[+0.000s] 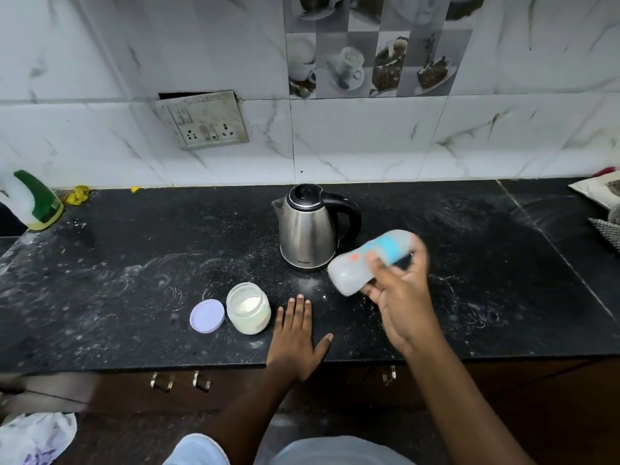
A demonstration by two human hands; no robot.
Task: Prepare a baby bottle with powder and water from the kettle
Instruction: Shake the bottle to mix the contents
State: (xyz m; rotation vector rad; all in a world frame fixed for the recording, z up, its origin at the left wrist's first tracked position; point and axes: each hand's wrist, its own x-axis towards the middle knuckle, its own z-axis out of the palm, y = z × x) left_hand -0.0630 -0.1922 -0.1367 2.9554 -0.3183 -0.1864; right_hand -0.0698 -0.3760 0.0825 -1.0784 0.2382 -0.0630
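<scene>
My right hand grips a baby bottle, clear with a blue band and an orange mark. The bottle is tilted on its side in the air, blurred, just right of the steel kettle with its black handle and lid. My left hand lies flat on the black counter, fingers straight, right beside an open glass jar of white powder. The jar's lilac lid lies flat to the jar's left.
A green-and-white spray bottle stands at the counter's far left, with a yellow scrap behind it. Cloths lie at the far right. A wall socket plate is above the counter. Drawer handles sit below the front edge.
</scene>
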